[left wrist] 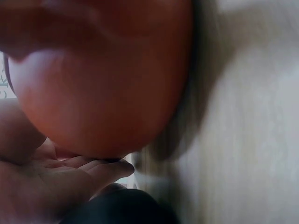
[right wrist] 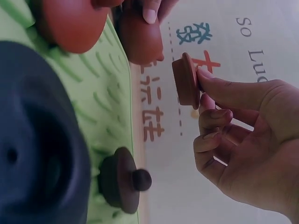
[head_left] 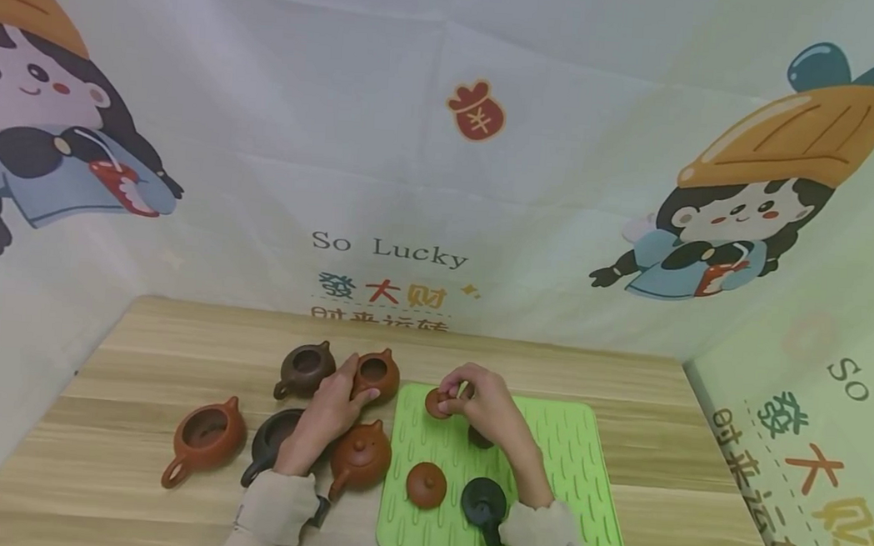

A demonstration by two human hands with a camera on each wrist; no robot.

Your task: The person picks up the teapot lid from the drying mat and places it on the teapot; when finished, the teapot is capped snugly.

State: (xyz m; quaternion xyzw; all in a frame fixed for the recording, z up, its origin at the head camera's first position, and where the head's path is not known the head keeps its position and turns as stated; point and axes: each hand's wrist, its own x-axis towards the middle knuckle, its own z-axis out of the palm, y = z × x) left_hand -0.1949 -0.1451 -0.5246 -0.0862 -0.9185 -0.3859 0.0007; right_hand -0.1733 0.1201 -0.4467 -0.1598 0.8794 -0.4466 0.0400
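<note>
My left hand [head_left: 331, 408] holds a lidless reddish-brown clay teapot [head_left: 380, 380] at the back, fingers and thumb on its sides. That teapot's rounded body [left wrist: 103, 102] fills much of the left wrist view. Over the back left of the green mat, my right hand [right wrist: 252, 140] pinches a small reddish-brown teapot lid [right wrist: 184, 83] by its top, thumb against fingers. This lid [head_left: 440, 403] is raised above the mat in the right wrist view, its underside turned towards the held teapot [right wrist: 140, 37].
The green mat [head_left: 567, 481] bears a reddish-brown lid [head_left: 426, 485], a black lid [head_left: 483, 500] and a dark brown lid [right wrist: 124, 179]. Left of it stand a lidded reddish-brown teapot [head_left: 362, 456], a black teapot [head_left: 269, 438], a dark brown teapot [head_left: 299, 375] and a lidless reddish-brown teapot [head_left: 225, 452].
</note>
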